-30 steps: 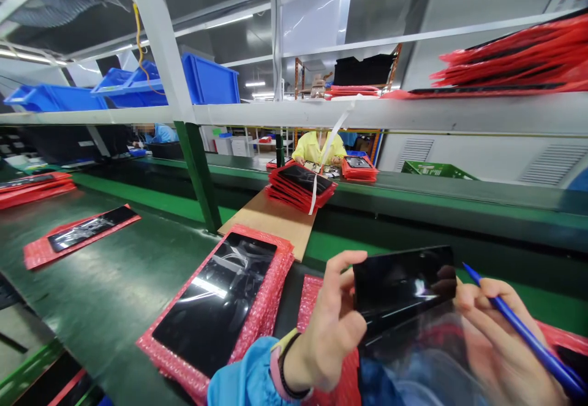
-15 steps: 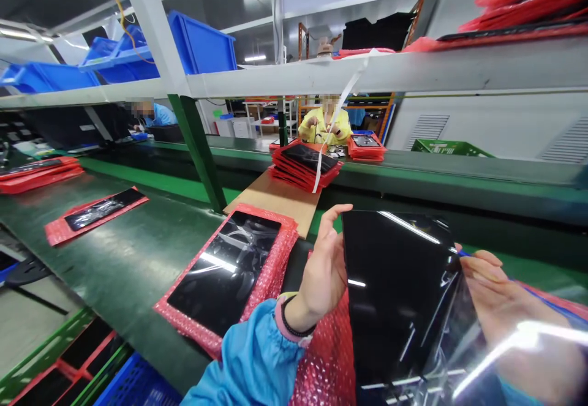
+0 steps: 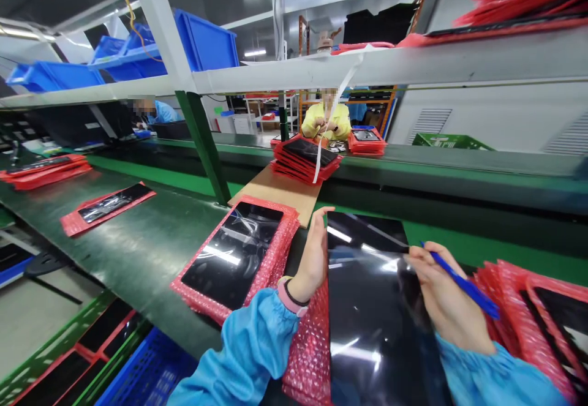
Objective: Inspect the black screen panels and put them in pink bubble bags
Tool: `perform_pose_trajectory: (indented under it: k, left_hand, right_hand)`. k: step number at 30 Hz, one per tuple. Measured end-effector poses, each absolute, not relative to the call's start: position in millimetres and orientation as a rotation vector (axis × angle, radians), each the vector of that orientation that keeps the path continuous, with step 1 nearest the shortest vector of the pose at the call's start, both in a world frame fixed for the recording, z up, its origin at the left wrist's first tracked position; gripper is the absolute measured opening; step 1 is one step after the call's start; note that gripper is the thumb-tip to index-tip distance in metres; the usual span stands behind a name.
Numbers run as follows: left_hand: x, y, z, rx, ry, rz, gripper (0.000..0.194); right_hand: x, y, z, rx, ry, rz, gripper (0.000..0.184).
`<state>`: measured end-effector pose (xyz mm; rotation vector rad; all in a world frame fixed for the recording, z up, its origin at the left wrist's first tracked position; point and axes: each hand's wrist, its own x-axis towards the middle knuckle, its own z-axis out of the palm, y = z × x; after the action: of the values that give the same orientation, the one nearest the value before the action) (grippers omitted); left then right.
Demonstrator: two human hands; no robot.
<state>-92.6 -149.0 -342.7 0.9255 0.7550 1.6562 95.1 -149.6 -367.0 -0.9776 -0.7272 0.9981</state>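
Observation:
My left hand (image 3: 316, 262) is closed on the left edge of a glossy black screen panel (image 3: 381, 326), which is tilted up in front of me. My right hand (image 3: 452, 299) is at the panel's upper right edge, thumb and fingers pinching what looks like the corner of a clear film (image 3: 367, 262). The film covers the panel from a little below its top edge downward. A blue pen-like tool (image 3: 463, 283) is tucked in the same hand, pointing out to the right. Red bubble wrap (image 3: 309, 348) lies under the panel's left side.
Left of the panel, another black screen (image 3: 234, 253) rests on stacked red bubble bags. More red bags (image 3: 519, 296) stand on the right. A shelf beam (image 3: 367, 70) crosses ahead, with a white strip hanging from it. A person in yellow (image 3: 326, 118) sits across the line.
My right hand has moved left and away from me, to the panel's upper right edge, bringing the clear film over the panel. The panel and my left hand have shifted slightly left in view.

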Motion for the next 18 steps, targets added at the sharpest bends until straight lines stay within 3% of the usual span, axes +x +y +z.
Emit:
perform_pose_trajectory:
  k: [3, 7, 12, 15, 18]
  left_hand:
    - [-99, -151, -360, 1.006, 0.811, 1.614, 0.033]
    - [-108, -160, -376, 1.022, 0.81, 1.424, 0.061]
    - [-108, -165, -390, 1.006, 0.73, 1.341, 0.066]
    - [-108, -160, -402, 1.075, 0.962, 1.294, 0.06]
    - [-111, -150, -417, 1.113, 1.065, 1.295, 0.039]
  right_hand:
    - [89, -149, -386, -0.969, -0.758, 1.017, 0.046]
    - [88, -155, -406, -0.947, -0.824, 1.005, 0.046]
    - [91, -168, -418, -0.943, -0.919, 0.959, 0.043]
    - [100, -173, -419, -0.975, -0.993, 0.906, 0.036]
    - [122, -172, -423, -1.075, -1.033, 0.789, 0.031]
